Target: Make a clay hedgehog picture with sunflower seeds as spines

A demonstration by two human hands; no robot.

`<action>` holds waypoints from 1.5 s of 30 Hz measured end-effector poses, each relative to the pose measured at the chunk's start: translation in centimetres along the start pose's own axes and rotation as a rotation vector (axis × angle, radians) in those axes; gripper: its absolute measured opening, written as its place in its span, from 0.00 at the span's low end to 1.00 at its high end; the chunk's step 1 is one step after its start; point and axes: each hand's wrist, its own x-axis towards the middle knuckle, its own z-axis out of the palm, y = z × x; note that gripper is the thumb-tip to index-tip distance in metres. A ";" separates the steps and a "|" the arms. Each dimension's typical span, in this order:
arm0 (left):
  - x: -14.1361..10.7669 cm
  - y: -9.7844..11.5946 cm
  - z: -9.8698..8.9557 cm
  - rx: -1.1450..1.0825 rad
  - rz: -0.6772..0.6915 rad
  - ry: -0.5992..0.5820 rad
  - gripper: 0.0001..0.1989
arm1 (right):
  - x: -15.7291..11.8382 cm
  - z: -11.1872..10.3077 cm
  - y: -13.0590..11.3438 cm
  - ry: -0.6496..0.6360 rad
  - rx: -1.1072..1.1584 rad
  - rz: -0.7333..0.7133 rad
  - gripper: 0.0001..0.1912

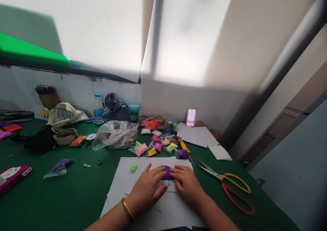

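Lower ctr of frame: L hand (150,186) & R hand (188,182) are touching purple oval (167,173) atop wht paper (121,181), both lying loosely spread, gripping nothing.

Bangle (127,210): a slim, gold-coloured ring is circling the left wrist, its smooth surface shining.
Left hand (146,187): is showing bare, with rounded, slightly tapering fingers.
Right hand (188,184): is showing bare, likewise.
Forearms (217,214): are showing bare too, broadening away from the wrists.
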 end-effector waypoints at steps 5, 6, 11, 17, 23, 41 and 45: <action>-0.2 -1.5 0.1 0.103 0.107 -0.034 0.26 | 0.0 0.4 0.1 0.037 0.007 -0.048 0.22; -0.3 -1.5 0.4 0.120 0.142 -0.053 0.28 | 0.0 0.6 0.1 0.041 0.008 -0.061 0.21; -0.4 -1.4 1.8 0.214 0.150 -0.015 0.31 | 0.0 1.1 0.2 0.070 0.029 -0.146 0.24; -0.2 -1.3 0.9 0.230 0.191 0.034 0.31 | -0.1 0.9 -0.1 0.021 0.027 -0.123 0.21; -0.1 -1.2 0.5 0.250 0.169 0.083 0.30 | 0.0 0.5 -0.9 -0.100 0.009 -0.082 0.22; 0.1 -4.3 0.8 0.046 -0.183 0.266 0.16 | 0.4 0.2 -0.9 -0.136 -0.043 -0.090 0.26; 0.1 -5.6 1.0 -0.003 -0.311 0.350 0.15 | 0.3 0.5 -1.1 -0.199 -0.049 -0.124 0.24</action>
